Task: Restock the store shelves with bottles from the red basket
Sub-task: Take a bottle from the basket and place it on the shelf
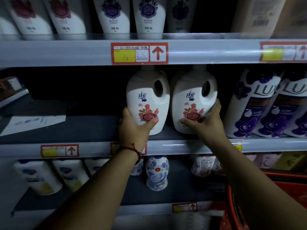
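my left hand (132, 128) wraps round the left white bottle (146, 97), and my right hand (206, 120) clutches the right white bottle (191, 100). both sit side by side on the dark middle shelf (83, 128). purple lux bottles (259, 105) crowd the right, the red basket (282, 183) waits low right, and the aisle's dim.

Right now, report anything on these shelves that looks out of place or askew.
A loose white printed paper sheet lies crooked on the dark middle shelf, left of the white handled bottle held by the left hand. Nothing looks spilled or damaged.
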Demonstrator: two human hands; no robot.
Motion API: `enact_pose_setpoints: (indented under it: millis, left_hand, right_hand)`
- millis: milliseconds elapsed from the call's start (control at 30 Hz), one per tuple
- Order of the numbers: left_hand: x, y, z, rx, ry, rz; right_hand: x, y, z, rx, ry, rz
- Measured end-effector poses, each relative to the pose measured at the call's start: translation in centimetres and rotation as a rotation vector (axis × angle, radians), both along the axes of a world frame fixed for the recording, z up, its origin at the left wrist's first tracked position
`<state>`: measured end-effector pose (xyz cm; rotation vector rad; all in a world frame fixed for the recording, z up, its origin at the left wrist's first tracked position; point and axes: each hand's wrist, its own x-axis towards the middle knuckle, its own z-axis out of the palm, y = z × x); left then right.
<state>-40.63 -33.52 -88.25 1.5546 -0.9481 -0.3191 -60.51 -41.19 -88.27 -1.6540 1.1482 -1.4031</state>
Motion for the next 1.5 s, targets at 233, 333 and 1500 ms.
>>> enact_pose_setpoints:
  millis: [233,333,1500]
  left_hand:
    - [-0.3,-0.2,-0.2,-0.003,0.000,0.007]
    - [-0.3,-0.3,-0.3,0.006,-0.017,0.016]
    - [-0.2,-0.3,-0.1,-0.013,0.033,-0.021]
  right_hand:
    - [0.7,-0.7,-0.3,0.001,-0.024,0.031]
    - [0.9,-1.2,-0.7,-0.002,0.004,-0.014]
    - [0.3,-1.0,-0.4,-0.015,-0.060,0.039]
